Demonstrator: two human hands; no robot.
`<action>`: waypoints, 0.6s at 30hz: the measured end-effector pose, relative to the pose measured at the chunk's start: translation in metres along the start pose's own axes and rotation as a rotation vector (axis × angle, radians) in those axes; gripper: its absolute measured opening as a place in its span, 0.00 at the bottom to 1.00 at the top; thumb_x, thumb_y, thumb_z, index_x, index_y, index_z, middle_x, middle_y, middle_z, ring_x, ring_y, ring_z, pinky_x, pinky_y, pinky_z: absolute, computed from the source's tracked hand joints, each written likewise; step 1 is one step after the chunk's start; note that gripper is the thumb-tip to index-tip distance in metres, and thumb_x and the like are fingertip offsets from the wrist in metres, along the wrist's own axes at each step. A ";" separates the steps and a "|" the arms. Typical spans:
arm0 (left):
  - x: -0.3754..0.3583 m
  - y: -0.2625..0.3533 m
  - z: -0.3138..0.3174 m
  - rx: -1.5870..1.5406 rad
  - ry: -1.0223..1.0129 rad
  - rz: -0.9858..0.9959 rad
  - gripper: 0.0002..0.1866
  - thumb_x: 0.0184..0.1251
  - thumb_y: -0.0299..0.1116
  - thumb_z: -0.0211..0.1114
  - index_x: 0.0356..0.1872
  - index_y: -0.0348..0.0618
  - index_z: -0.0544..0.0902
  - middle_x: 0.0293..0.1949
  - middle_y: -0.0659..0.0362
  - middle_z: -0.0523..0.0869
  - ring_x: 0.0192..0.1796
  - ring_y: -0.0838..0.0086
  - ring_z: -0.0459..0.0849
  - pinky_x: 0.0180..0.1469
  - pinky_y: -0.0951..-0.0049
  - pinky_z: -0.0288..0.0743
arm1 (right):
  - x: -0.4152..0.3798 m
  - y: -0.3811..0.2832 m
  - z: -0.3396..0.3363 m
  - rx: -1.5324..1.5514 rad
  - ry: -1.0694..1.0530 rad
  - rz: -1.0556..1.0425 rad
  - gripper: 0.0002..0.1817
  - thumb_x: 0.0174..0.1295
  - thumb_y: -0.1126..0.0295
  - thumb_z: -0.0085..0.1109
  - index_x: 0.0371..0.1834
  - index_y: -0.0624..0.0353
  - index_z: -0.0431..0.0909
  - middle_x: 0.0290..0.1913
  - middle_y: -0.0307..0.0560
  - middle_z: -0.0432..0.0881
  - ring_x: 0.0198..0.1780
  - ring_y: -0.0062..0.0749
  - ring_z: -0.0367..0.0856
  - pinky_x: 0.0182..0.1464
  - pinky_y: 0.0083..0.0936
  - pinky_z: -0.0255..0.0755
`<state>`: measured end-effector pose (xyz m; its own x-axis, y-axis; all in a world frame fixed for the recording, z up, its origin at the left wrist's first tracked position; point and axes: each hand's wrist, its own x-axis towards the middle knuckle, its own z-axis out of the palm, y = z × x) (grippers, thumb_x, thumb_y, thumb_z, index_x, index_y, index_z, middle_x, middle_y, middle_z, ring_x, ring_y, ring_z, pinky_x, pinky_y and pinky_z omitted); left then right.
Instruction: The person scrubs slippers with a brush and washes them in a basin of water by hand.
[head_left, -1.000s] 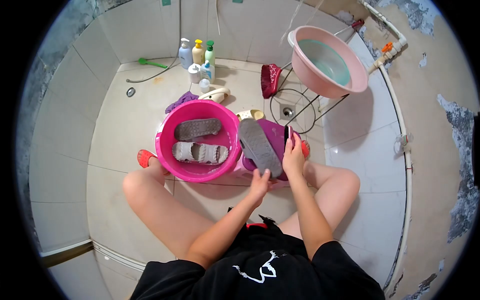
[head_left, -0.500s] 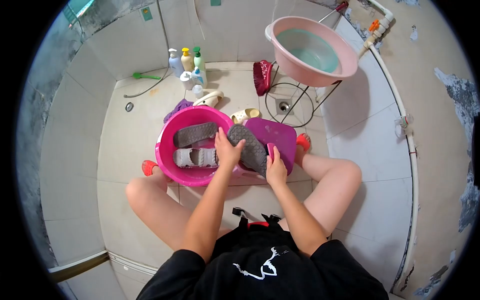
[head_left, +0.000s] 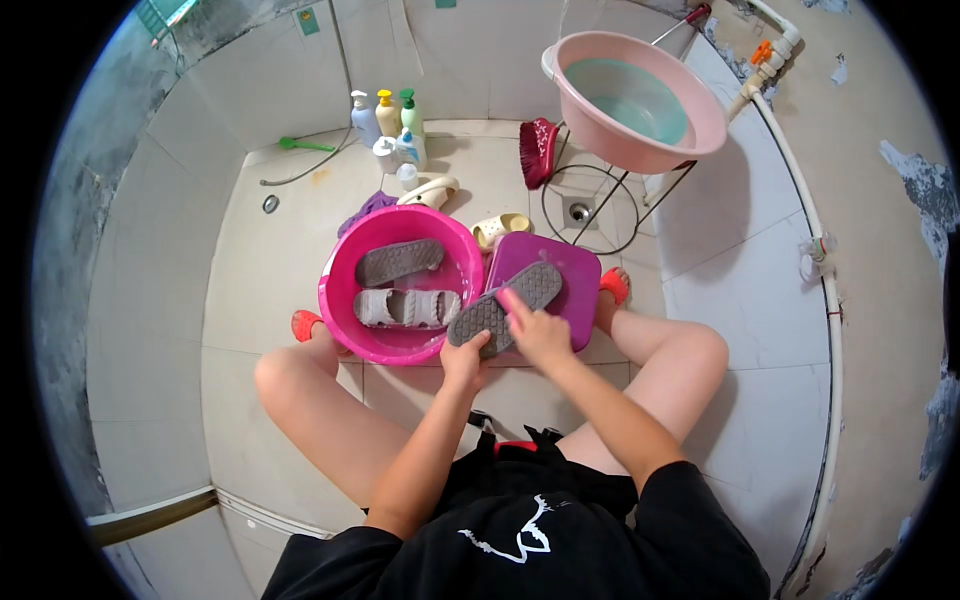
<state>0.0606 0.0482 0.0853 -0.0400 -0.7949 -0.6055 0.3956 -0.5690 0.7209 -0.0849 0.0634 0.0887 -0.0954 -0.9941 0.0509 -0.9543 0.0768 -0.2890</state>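
Observation:
A grey slipper (head_left: 541, 285) is held sole up over the edge of a purple stool (head_left: 577, 305), its patterned tread facing me. My left hand (head_left: 466, 362) grips the slipper's near end, fingers closed around it. On the sole, my right hand (head_left: 541, 337) presses a small pink scrubbing brush (head_left: 511, 301); the brush is partly covered by the fingers and slightly blurred, so its bristles do not show. Left of the stool is a bright pink basin (head_left: 326, 292). Inside it lie another grey slipper (head_left: 402, 262), sole up, and a light grey slipper (head_left: 408, 309).
Cream clogs (head_left: 499, 230) and a purple cloth (head_left: 366, 212) lie behind the basin. Several pump bottles (head_left: 387, 116) stand near the back wall. A pale pink basin (head_left: 562, 92) of water sits on a wire stand above a floor drain (head_left: 579, 212).
The held slipper has swung round, its near end now pointing left. My left hand has moved down to that end. My right hand has brought the brush from the slipper's side onto its sole.

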 end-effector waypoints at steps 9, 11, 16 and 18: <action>-0.006 -0.011 -0.002 0.026 0.071 0.079 0.19 0.58 0.18 0.64 0.52 0.40 0.77 0.45 0.58 0.83 0.44 0.71 0.83 0.36 0.70 0.81 | 0.010 -0.020 0.006 -0.078 -0.121 -0.022 0.32 0.66 0.54 0.46 0.73 0.34 0.50 0.19 0.54 0.80 0.21 0.53 0.82 0.26 0.51 0.75; 0.003 -0.030 -0.007 -0.026 0.087 0.215 0.17 0.60 0.20 0.64 0.51 0.40 0.78 0.44 0.59 0.84 0.41 0.74 0.83 0.33 0.72 0.81 | 0.009 -0.014 0.007 -0.167 -0.196 -0.056 0.32 0.66 0.54 0.45 0.73 0.35 0.51 0.19 0.54 0.81 0.22 0.52 0.82 0.27 0.50 0.76; -0.020 -0.005 0.009 -0.013 0.140 0.028 0.15 0.62 0.21 0.62 0.51 0.42 0.79 0.42 0.60 0.84 0.39 0.73 0.85 0.34 0.68 0.82 | 0.061 0.036 0.007 -0.195 0.016 0.262 0.25 0.67 0.54 0.45 0.67 0.42 0.59 0.21 0.54 0.81 0.23 0.51 0.83 0.24 0.47 0.75; -0.012 -0.020 0.006 -0.027 0.120 0.112 0.15 0.62 0.22 0.62 0.50 0.42 0.79 0.42 0.60 0.84 0.39 0.73 0.85 0.34 0.68 0.82 | 0.049 0.017 0.008 -0.256 0.029 0.155 0.27 0.66 0.55 0.46 0.68 0.43 0.58 0.20 0.54 0.81 0.22 0.50 0.82 0.24 0.47 0.75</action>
<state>0.0477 0.0679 0.0804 0.1150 -0.8214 -0.5586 0.4159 -0.4709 0.7780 -0.1037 0.0149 0.0785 -0.2499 -0.9668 0.0537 -0.9678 0.2477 -0.0451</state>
